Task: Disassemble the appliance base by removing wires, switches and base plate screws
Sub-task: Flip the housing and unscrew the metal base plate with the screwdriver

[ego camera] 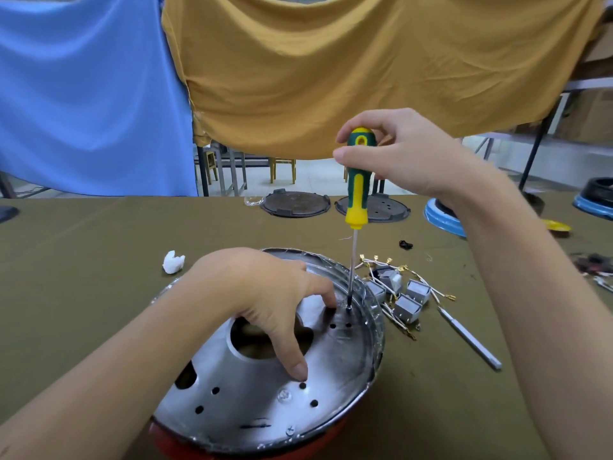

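Right hand (398,154) grips screwdriver (357,180) upright, tip in screw on base plate (258,376). Left hand (265,293) spread, fingertips pressing plate. Base on desk (83,260); switches (398,293) beside.

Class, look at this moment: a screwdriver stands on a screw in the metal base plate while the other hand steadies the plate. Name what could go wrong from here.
1. The left hand's fingertip rests right beside the tip of the yellow-and-green screwdriver; a slip could jab it.
2. The right hand holds only the handle's top, so the long shaft may tilt and cam out.
3. The round silver base plate sits tilted and might rock.
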`<state>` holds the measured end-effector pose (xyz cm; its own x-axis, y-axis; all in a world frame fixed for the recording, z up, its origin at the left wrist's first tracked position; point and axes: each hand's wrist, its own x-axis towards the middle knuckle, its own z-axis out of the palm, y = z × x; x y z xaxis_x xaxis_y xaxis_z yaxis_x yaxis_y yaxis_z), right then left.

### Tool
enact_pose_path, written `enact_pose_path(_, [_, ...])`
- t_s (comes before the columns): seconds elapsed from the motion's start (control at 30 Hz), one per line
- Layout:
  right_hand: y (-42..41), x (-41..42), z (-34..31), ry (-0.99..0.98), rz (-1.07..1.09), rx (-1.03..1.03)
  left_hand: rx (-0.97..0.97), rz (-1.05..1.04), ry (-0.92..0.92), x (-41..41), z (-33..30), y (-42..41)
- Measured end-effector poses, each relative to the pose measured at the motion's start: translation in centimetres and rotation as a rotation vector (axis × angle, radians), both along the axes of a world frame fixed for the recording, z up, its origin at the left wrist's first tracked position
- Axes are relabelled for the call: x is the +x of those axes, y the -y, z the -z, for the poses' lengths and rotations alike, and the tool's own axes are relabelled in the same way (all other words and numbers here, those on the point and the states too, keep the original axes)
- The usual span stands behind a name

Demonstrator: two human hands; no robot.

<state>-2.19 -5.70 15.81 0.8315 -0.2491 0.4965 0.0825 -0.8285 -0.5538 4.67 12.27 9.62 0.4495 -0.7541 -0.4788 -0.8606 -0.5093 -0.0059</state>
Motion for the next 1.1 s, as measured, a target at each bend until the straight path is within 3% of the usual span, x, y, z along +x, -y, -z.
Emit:
enact_pose_path(0.27, [0.2, -0.6, -1.0, -0.019, 0.059, -0.14, 0.028, 0.034, 0.046, -0.3, 0.1, 0.1])
enact_pose_path(0.43, [-1.0, -0.8, -1.1, -0.021, -0.006, -0.029, 0.032, 0.033, 0.05, -0.1, 0.2, 0.0])
enact_pose_path(0.8, [-0.7, -0.8, -1.1, -0.021, 0.035, -0.153, 0.044, 0.037, 0.054, -0.3, 0.1, 0.0])
enact_pose_path(1.0, [-1.2, -1.0, -1.1, -0.055, -0.03, -0.046, 0.042, 0.038, 0.05, -0.4, 0.0, -0.1])
enact_pose_path(1.1, [-1.7, -0.6, -0.8, -0.034, -0.053, -0.094, 0.042, 0.044, 0.041, -0.5, -0.1, 0.0])
